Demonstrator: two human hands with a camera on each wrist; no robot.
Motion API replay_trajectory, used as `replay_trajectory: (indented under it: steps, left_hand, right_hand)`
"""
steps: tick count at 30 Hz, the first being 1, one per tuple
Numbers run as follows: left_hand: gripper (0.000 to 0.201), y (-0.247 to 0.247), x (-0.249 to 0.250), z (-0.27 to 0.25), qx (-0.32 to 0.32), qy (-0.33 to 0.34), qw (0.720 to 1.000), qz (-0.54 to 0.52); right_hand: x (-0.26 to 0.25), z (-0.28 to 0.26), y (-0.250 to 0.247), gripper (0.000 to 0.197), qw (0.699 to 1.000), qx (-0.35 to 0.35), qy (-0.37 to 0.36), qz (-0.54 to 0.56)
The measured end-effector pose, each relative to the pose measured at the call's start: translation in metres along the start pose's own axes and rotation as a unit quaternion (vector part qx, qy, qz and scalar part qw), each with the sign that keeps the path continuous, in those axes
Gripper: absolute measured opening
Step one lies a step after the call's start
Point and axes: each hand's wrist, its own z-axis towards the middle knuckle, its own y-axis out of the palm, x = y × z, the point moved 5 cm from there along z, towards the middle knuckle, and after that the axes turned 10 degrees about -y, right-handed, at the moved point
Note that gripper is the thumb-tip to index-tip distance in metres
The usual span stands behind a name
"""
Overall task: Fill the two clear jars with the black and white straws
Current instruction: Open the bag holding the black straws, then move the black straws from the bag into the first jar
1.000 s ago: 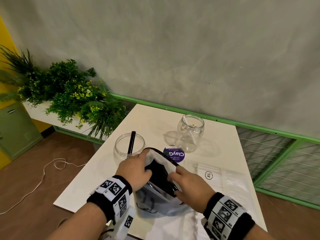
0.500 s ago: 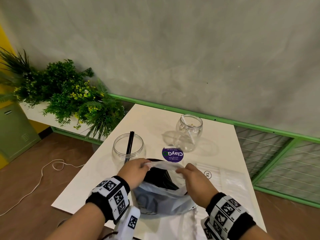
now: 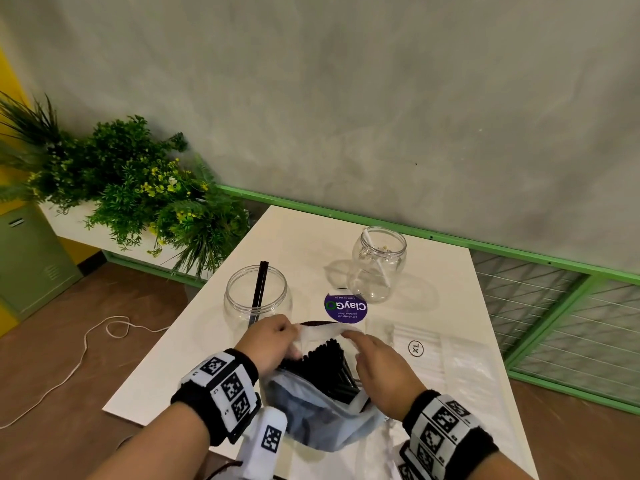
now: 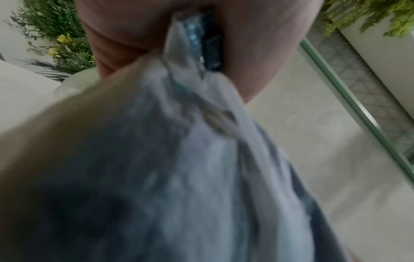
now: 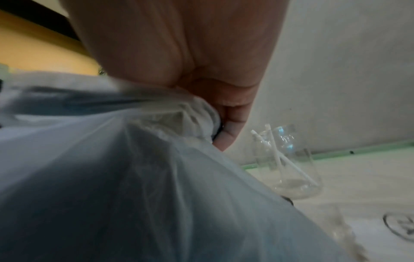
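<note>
Your hands have drawn the plastic bag (image 3: 322,422) wider open since a second ago, baring black straws (image 3: 329,367); left hand (image 3: 268,341) and right hand (image 3: 382,370) each pinch its rim. Beyond your left hand stands the near jar (image 3: 257,299) with black straws, beyond your right the far jar (image 3: 378,265) with a white straw.

Both my forearms reach forward from the bottom of the head view, wrists banded. Left hand (image 3: 268,341) sits knuckles up, fingers curled, pinching the left side of the bag (image 3: 322,420) mouth; the left wrist view shows plastic bunched between thumb and fingers. Right hand (image 3: 379,367) sits just beside it, back up, fingers bent down over the right side of the mouth, index extended along the rim. The right wrist view shows fingertips (image 5: 226,134) pressed onto the plastic fold. Hands near, not touching.
</note>
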Motion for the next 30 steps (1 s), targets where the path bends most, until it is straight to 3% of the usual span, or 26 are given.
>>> replay_trajectory:
  steps: [3, 7, 9, 11, 14, 17, 19, 21, 24, 30]
  left_hand:
    - [0.024, -0.005, 0.001, 0.000, 0.015, 0.003, 1.000, 0.014]
    - [0.020, -0.011, 0.012, -0.006, 0.068, 0.079, 0.972, 0.210]
    - [0.040, -0.011, 0.024, -0.021, 0.124, 0.162, 0.943, 0.264]
    - [0.067, -0.001, 0.033, -0.040, 0.113, 0.229, 0.914, 0.316]
    - [0.100, 0.018, 0.020, -0.052, 0.049, 0.232, 0.868, 0.436]
    - [0.116, 0.020, 0.004, -0.042, 0.068, 0.213, 0.847, 0.483]
    - [0.118, 0.018, 0.003, -0.037, 0.081, 0.211, 0.845, 0.484]
    - [0.118, 0.018, 0.002, -0.032, 0.079, 0.207, 0.846, 0.484]
    - [0.116, 0.016, 0.002, -0.030, 0.071, 0.189, 0.850, 0.487]
    - [0.090, 0.018, 0.004, -0.033, 0.087, 0.196, 0.846, 0.488]
  right_hand:
    - [0.005, 0.001, 0.006, 0.046, 0.999, -0.002, 0.006, 0.048]
    - [0.013, 0.008, 0.007, 0.041, 0.998, 0.010, 0.021, 0.061]
    - [0.017, 0.011, 0.010, 0.040, 0.999, 0.014, 0.029, 0.043]
    - [0.019, 0.012, 0.016, 0.040, 0.999, 0.009, 0.030, 0.023]
    - [0.024, 0.008, 0.023, 0.048, 0.999, -0.025, 0.032, -0.025]
    - [0.014, -0.002, 0.014, 0.060, 0.992, 0.010, 0.003, -0.125]
    - [-0.004, -0.007, 0.008, 0.070, 0.989, 0.071, -0.085, -0.096]
    - [-0.015, -0.009, 0.010, 0.076, 0.988, 0.075, -0.133, 0.004]
    - [-0.017, -0.007, 0.017, 0.092, 0.992, 0.024, -0.078, 0.095]
    - [-0.003, 0.013, 0.035, 0.108, 0.996, -0.036, -0.007, 0.085]
